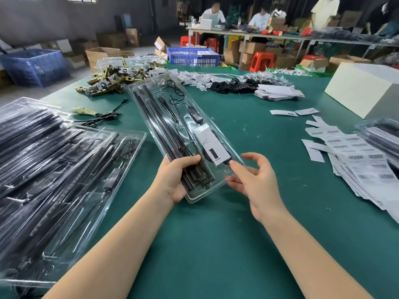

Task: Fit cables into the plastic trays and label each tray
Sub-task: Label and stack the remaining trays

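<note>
Your left hand point(176, 180) grips the near end of the tray point(183, 134), thumb over the top and curled on the black rods point(159, 130), fingers underneath. The tray is lifted off the green tabletop point(216, 244), its far end pointing away and left.

Your right hand point(257, 186) is at the tray's near right corner: thumb tip on the rim by the card, fingers partly behind the clear plastic. Whether that grip pinches the tray or only touches it, cannot tell.

Handling, judged:
- Thin clear blister plastic: light, flexible, slick. Held by one end, a long tray likely sags or twists, so support both sides or the middle.
- The rods look stiff and probably carry most of the weight.
- The cable point(174, 89) is soft and could spring out of its channel. Keep the tray level.
- Take hold at the flat rim, not the moulded pockets, which could dent.

Writing:
- The white card point(212, 145) in the tray shows a big black "1" with small text below it, too small to read.
- The label sheets point(354, 147) on your right carry barcodes, text unreadable.
- A stack of filled trays point(64, 169) lies on your left.
</note>
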A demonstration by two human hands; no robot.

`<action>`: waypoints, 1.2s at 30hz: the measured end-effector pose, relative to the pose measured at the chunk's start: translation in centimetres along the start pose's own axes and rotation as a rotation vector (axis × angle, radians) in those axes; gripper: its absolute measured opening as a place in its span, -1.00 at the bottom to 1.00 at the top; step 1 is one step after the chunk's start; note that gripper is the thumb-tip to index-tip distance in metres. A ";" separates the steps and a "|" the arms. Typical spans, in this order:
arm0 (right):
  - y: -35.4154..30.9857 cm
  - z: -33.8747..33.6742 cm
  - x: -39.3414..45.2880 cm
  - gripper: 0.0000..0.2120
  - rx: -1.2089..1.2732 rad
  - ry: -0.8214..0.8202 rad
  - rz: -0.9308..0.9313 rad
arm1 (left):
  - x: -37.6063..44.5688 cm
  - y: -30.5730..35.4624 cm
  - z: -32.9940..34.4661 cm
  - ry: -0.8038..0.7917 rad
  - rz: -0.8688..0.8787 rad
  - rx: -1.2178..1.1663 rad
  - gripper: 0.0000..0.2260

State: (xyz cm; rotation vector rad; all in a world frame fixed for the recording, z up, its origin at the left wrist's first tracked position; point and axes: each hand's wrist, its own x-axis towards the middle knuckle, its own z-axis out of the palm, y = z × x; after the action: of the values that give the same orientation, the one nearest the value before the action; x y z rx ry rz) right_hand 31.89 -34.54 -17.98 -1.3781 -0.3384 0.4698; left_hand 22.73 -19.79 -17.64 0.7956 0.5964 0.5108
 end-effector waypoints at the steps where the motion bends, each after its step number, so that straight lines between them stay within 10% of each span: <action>1: -0.1 0.1 0.0 -0.75 0.090 0.000 0.063 | 0.0 0.0 -0.1 -0.002 0.002 -0.003 -0.58; 7: -0.6 0.3 -0.1 -0.87 0.330 -0.051 0.398 | -0.1 -0.6 0.1 0.010 0.041 -0.024 -0.58; 36: -0.1 1.3 0.2 -0.91 0.323 0.039 0.351 | 0.1 -1.7 0.5 -0.016 0.063 -0.118 -0.62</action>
State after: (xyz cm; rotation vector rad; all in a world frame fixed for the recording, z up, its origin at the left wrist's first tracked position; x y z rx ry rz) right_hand 31.41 -33.33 -17.65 -1.1291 0.0170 0.7517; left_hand 23.47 -20.97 -18.70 0.7080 0.5226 0.5918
